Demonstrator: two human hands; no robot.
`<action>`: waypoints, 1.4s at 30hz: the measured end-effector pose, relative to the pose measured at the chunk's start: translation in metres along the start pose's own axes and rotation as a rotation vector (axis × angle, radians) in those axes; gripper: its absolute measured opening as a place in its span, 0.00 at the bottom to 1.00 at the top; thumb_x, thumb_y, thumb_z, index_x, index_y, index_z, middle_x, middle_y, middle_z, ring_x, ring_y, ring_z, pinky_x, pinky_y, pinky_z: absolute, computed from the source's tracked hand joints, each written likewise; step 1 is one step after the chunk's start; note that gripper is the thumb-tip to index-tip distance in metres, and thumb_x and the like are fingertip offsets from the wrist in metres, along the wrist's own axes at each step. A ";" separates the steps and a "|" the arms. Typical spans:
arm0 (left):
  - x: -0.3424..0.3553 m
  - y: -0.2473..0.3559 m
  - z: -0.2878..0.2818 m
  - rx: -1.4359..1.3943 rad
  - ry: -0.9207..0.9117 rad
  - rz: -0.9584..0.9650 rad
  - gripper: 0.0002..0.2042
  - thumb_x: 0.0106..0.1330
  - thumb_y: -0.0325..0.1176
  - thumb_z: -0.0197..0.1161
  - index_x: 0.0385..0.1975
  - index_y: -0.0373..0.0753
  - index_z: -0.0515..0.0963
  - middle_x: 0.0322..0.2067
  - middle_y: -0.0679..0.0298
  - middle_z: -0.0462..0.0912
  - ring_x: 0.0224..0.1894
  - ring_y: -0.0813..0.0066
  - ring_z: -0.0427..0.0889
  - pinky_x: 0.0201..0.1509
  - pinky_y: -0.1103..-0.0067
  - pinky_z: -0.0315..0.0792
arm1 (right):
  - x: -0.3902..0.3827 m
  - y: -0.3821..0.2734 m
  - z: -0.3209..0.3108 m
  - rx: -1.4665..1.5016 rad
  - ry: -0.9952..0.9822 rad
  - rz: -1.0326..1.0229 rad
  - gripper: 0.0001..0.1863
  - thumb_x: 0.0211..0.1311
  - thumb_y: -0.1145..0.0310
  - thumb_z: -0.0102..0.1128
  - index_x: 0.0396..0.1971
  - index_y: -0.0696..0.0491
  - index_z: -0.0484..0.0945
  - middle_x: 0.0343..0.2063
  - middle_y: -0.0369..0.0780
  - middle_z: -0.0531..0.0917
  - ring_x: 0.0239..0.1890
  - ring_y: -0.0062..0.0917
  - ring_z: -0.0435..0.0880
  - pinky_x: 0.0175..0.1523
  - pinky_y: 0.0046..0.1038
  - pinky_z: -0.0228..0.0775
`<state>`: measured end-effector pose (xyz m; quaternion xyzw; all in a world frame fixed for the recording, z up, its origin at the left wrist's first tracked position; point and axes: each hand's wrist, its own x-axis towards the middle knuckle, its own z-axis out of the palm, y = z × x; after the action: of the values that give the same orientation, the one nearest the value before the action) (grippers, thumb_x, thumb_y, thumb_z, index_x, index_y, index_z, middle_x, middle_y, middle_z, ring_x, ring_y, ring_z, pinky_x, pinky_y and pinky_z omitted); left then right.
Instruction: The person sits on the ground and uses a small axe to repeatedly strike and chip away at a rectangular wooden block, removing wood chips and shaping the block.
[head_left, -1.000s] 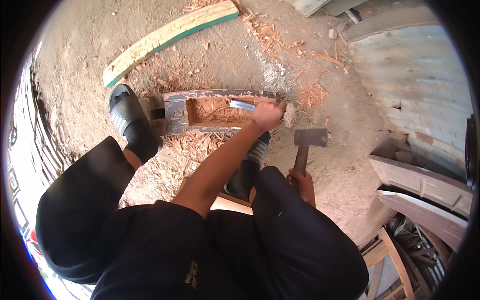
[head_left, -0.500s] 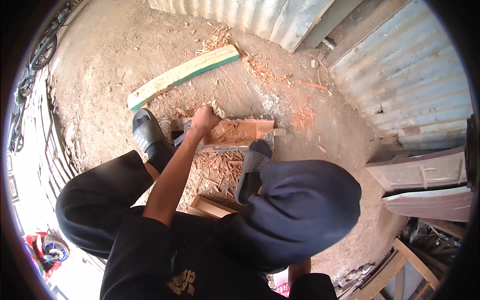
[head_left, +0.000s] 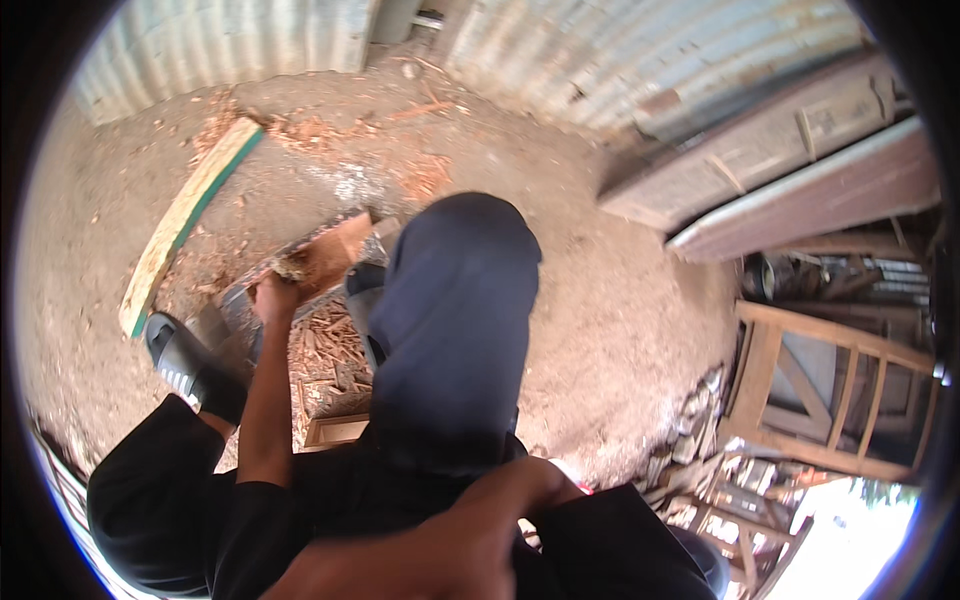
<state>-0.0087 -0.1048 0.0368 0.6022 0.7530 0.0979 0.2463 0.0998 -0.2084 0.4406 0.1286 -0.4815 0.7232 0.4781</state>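
Observation:
My left hand (head_left: 274, 298) is closed around a pale, tan, rough-looking clump (head_left: 291, 267), whose kind I cannot make out. It rests at the near-left part of a long wooden trough-like piece (head_left: 345, 240) with a reddish hollow. The piece lies on the ground between my feet, in black sandals (head_left: 190, 360). Across the bottom of the view, close to the camera, my right hand (head_left: 410, 560) and forearm reach toward the left. That hand is smeared by motion, so its fingers cannot be read.
A curved pale beam with a green side (head_left: 190, 225) lies at the left. Reddish wood shavings (head_left: 328, 350) and a small wooden frame (head_left: 335, 430) are near my legs. Corrugated metal sheets (head_left: 620, 60) stand behind; planks (head_left: 800, 190) and a wooden frame structure (head_left: 830, 390) stand at right.
The view has swung to the right, so the ground things appear further left. My right arm has come up across my body. The left hand keeps the tan clump at the trough-like piece.

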 end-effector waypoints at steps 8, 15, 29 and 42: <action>0.029 -0.048 -0.019 -0.023 -0.154 0.063 0.18 0.44 0.43 0.69 0.23 0.32 0.79 0.21 0.54 0.81 0.24 0.65 0.81 0.27 0.70 0.71 | 0.002 0.061 0.040 0.480 0.062 -0.270 0.08 0.61 0.72 0.51 0.37 0.61 0.69 0.35 0.43 0.74 0.36 0.29 0.73 0.40 0.28 0.64; 0.052 -0.029 -0.072 -0.774 -0.213 -0.138 0.11 0.51 0.37 0.67 0.20 0.34 0.80 0.11 0.70 0.70 0.13 0.83 0.64 0.17 0.77 0.58 | 0.012 0.073 0.081 0.669 0.050 -0.336 0.12 0.60 0.72 0.53 0.43 0.61 0.69 0.37 0.42 0.72 0.39 0.27 0.71 0.44 0.28 0.63; 0.044 -0.008 -0.033 -0.330 -0.158 0.055 0.15 0.48 0.40 0.66 0.22 0.31 0.80 0.21 0.54 0.82 0.26 0.67 0.83 0.32 0.72 0.74 | -0.033 0.001 0.030 -0.072 0.095 -0.014 0.13 0.62 0.69 0.48 0.37 0.66 0.74 0.25 0.47 0.75 0.25 0.35 0.74 0.30 0.32 0.66; 0.057 0.059 -0.078 -1.290 -0.072 -0.217 0.12 0.57 0.28 0.62 0.14 0.43 0.69 0.10 0.73 0.65 0.09 0.86 0.58 0.11 0.83 0.49 | -0.322 -0.033 -0.060 -0.284 1.914 0.310 0.07 0.53 0.75 0.47 0.20 0.61 0.73 0.14 0.42 0.74 0.12 0.25 0.71 0.18 0.27 0.65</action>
<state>-0.0049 -0.0236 0.1156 0.2572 0.5908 0.4845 0.5917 0.3070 -0.3396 0.2214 -0.6358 0.0153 0.5121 0.5772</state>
